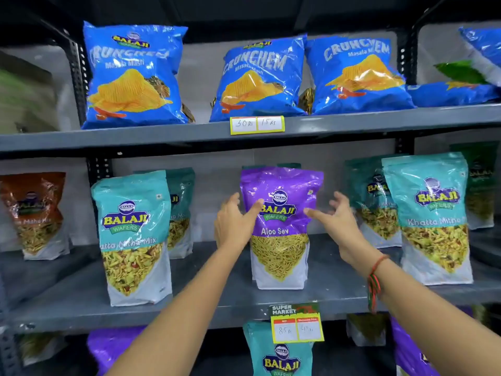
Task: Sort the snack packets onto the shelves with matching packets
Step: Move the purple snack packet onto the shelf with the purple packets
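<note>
Clearly misplaced, the purple pouch (280,229) stands on the middle shelf (189,302) among teal packets (132,234). Both hands, left (234,221) and right (334,221), flank it, fingers spread, holding nothing. It looks light, crinkly and slippery; pinch its upper sides.

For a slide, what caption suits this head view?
Both hands reach for a purple Aloo Sev packet standing among teal Khatta Mitha Mix packets.

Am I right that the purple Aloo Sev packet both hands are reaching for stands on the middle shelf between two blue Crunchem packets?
Not quite. In the head view the purple Aloo Sev packet does stand on the middle shelf, with the left hand and right hand at its sides, but its neighbours are teal Khatta Mitha Mix packets. The blue Crunchem packets sit on the shelf above.
</note>
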